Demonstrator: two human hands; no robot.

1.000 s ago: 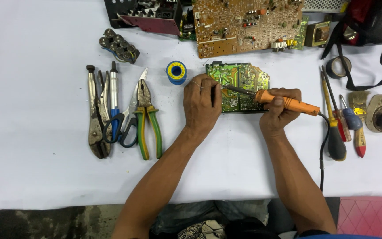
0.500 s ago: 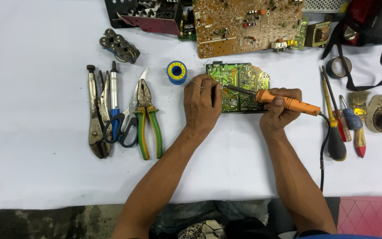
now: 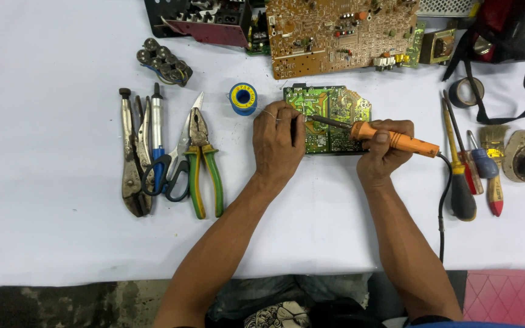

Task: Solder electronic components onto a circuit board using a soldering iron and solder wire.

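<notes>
From my remote seat the view is bright and evenly lit from overhead; the white table (image 3: 44,231) nearly washes out. Shadows under tools are short and soft (no harsh glare). Focus is sharp, edges slightly bowed.

A counter covered with a smooth white sheet (image 3: 44,231) fills nearly the whole view. Even, soft light is spread across it, and only faint shadows are cast. Below the sheet's near edge, a rough, dark grey concrete floor (image 3: 50,304) is seen at the lower left, stained and mottled. At the lower right corner, a pink quilted surface (image 3: 505,297) with a diamond pattern is shown. No walls or windows can be made out.
</notes>
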